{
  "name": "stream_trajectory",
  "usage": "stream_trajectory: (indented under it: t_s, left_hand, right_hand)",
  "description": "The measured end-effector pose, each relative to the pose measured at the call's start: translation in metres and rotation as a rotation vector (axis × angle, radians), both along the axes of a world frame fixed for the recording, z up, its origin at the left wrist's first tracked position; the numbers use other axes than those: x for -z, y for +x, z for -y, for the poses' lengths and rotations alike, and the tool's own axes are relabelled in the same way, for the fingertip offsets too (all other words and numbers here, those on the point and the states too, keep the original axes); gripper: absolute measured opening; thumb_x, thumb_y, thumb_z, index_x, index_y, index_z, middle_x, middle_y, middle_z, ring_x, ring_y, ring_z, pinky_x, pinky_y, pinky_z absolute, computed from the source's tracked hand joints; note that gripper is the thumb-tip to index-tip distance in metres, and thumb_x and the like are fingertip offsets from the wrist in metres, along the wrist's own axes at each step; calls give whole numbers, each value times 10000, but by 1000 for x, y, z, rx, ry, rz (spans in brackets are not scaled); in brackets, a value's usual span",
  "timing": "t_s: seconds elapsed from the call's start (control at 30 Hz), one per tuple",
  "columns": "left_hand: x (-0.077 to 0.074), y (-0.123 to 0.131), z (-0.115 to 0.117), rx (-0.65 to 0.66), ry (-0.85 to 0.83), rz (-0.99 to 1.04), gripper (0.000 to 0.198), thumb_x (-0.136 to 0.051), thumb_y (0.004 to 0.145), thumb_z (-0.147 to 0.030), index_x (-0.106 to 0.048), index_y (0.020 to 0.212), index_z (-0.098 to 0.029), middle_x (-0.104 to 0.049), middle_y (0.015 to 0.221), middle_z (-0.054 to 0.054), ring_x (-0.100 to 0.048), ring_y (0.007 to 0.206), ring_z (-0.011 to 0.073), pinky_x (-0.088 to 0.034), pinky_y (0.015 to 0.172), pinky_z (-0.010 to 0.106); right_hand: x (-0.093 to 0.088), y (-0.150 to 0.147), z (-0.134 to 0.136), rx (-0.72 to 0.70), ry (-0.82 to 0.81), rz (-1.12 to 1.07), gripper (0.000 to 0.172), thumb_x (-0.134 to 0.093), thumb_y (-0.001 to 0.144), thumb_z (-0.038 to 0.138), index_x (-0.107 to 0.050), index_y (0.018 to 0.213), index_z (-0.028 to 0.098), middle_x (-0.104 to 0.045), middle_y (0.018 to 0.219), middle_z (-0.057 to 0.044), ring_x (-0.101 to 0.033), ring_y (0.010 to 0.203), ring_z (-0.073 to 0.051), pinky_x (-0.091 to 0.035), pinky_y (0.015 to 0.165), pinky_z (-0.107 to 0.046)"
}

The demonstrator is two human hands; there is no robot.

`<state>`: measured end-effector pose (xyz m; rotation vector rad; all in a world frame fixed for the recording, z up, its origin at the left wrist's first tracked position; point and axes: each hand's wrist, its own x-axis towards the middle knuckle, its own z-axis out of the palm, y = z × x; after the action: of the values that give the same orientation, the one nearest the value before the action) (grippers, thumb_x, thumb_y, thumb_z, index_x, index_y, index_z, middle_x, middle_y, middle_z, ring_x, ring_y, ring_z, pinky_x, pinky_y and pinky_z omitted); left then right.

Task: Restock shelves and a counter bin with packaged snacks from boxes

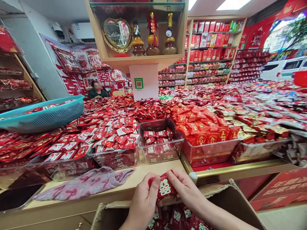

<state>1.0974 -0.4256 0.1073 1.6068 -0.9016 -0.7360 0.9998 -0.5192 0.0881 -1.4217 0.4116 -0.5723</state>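
Note:
My left hand (144, 198) and my right hand (184, 189) are both closed on a small red packet (165, 187) with a white double-happiness sign. Thumbs press on its face, and the fingers behind are partly hidden. Below lies an open cardboard box (224, 199) with several similar red packets (177, 216) in it. Just beyond my hands stands a clear plastic bin (161, 156), partly filled with packets bearing the same sign.
A patterned pink cloth (87, 184) lies on the counter edge at left. Heaped bins of red packets (117, 131) and orange-red packets (206, 127) flank the bin. A blue basket (51, 115) rests at left. A display cabinet (144, 60) rises ahead; a person (97, 91) sits behind.

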Motion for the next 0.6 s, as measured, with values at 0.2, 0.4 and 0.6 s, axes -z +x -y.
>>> stream_trajectory:
  t_s: [0.2, 0.4, 0.6]
  left_hand:
    - [-6, -3, -2, -63, 16, -31, 388, -413, 740, -582, -481, 669, -206, -471, 428, -52, -449, 310, 103, -318, 296, 186]
    - [-5, -2, -1, -28, 90, -27, 406, -407, 740, -583, -539, 707, -201, -475, 443, -50, -447, 310, 102, -284, 282, 190]
    - [-37, 34, -13, -237, -194, 32, 482, -442, 784, -476, -436, 1179, -201, -462, 466, -86, -418, 362, 72, -350, 350, 165]
  right_hand:
    - [0, 0, -4, 67, -110, -42, 423, -366, 812, 528, -460, 651, 148, -471, 606, 2, -415, 565, -89, -354, 550, -214]
    - [-1, -1, -6, 57, -45, -60, 427, -384, 792, 551, -435, 627, 160, -412, 541, 26, -363, 496, -76, -311, 492, -209]
    - [-4, 1, -6, 58, 101, -135, 450, -433, 739, 595, -379, 600, 171, -346, 486, 48, -287, 429, -55, -213, 401, -198]
